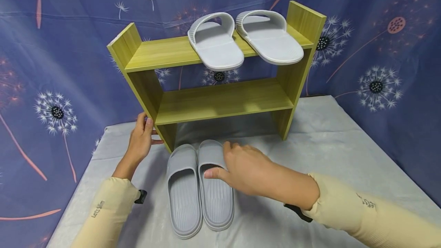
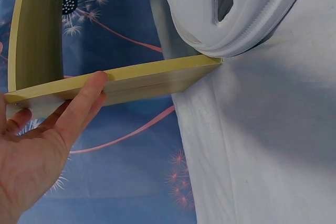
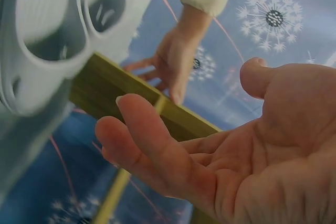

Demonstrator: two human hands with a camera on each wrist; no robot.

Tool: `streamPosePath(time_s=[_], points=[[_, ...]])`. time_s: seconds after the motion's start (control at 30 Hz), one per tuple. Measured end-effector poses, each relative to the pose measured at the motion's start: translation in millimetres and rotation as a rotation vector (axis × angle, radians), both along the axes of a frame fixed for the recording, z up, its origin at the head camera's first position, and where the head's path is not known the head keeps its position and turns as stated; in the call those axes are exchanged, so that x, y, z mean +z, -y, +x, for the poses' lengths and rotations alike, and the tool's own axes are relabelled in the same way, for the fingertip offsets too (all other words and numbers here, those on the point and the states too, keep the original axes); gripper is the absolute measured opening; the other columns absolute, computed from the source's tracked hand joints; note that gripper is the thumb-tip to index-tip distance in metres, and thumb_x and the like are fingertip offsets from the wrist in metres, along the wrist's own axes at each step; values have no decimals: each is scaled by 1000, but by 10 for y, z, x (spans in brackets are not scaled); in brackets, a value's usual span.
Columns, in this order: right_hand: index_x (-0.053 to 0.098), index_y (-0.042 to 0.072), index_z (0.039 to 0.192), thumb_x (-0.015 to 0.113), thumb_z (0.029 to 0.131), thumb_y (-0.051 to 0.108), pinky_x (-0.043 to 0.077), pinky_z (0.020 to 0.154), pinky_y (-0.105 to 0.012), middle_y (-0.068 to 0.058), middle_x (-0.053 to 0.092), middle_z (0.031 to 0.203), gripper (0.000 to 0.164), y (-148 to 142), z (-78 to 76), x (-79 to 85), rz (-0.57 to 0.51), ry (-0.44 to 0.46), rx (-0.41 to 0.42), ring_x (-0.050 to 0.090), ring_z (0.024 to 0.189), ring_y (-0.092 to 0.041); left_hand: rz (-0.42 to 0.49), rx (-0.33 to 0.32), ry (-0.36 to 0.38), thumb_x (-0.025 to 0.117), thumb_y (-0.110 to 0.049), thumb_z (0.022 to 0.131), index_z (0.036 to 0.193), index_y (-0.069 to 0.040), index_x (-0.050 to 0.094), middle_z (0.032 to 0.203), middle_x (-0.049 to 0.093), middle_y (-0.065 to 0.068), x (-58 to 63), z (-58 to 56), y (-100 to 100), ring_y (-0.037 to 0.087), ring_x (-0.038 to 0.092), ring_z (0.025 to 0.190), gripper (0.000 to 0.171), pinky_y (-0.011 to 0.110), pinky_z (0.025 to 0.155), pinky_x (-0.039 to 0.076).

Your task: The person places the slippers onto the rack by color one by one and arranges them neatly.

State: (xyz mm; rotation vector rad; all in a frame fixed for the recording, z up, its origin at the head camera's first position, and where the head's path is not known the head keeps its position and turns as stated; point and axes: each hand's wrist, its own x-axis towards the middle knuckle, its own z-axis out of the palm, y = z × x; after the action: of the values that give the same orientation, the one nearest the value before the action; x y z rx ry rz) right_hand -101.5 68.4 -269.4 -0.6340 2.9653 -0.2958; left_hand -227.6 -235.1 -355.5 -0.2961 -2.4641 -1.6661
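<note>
A yellow-green wooden shoe rack stands upright on the cloth-covered table. My left hand rests against its left side panel, its fingers fairly straight along the outer face in the left wrist view. In front of the rack's left end, two grey slippers lie side by side, toes toward it: a left one and a right one. My right hand overlaps the right slipper's strap in the head view. From the right wrist, its palm and loosely bent fingers show nothing held.
Two white slippers, one left and one right, sit on the rack's top shelf, heels jutting past its front edge. A blue dandelion-print curtain hangs behind. Pale cloth covers the table.
</note>
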Motion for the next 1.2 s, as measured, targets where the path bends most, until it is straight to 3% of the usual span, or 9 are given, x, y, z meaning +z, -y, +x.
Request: streamPosePath(time_s=[0.23, 0.53, 0.8, 1.2], points=[[56, -6, 112, 52, 86, 68, 55, 81, -42, -16, 65, 90, 78, 37, 37, -309, -47, 105, 9, 65, 88, -31, -3, -5, 23, 26, -36, 105, 145, -10, 26, 125, 43, 27, 62, 44, -28, 50, 55, 105, 48, 52, 71, 60], [51, -13, 124, 52, 86, 68, 55, 84, -43, -25, 66, 99, 89, 52, 21, -532, -72, 144, -13, 65, 95, -34, -14, -12, 13, 24, -37, 105, 146, -11, 24, 127, 43, 27, 11, 8, 1, 50, 55, 106, 48, 50, 70, 60], [57, -8, 108, 54, 85, 67, 55, 77, -44, -18, 65, 86, 79, 71, 34, -671, -76, 182, -14, 65, 86, -33, -1, -1, 10, 27, -40, 104, 145, -13, 26, 125, 44, 25, -3, -6, 3, 49, 57, 106, 49, 50, 69, 60], [62, 5, 75, 52, 86, 67, 53, 70, -42, -9, 61, 80, 64, 97, 35, -898, -60, 185, 15, 60, 76, -26, -8, 2, 10, 26, -41, 104, 145, -13, 27, 124, 44, 25, -5, -4, 3, 48, 57, 105, 49, 50, 69, 60]])
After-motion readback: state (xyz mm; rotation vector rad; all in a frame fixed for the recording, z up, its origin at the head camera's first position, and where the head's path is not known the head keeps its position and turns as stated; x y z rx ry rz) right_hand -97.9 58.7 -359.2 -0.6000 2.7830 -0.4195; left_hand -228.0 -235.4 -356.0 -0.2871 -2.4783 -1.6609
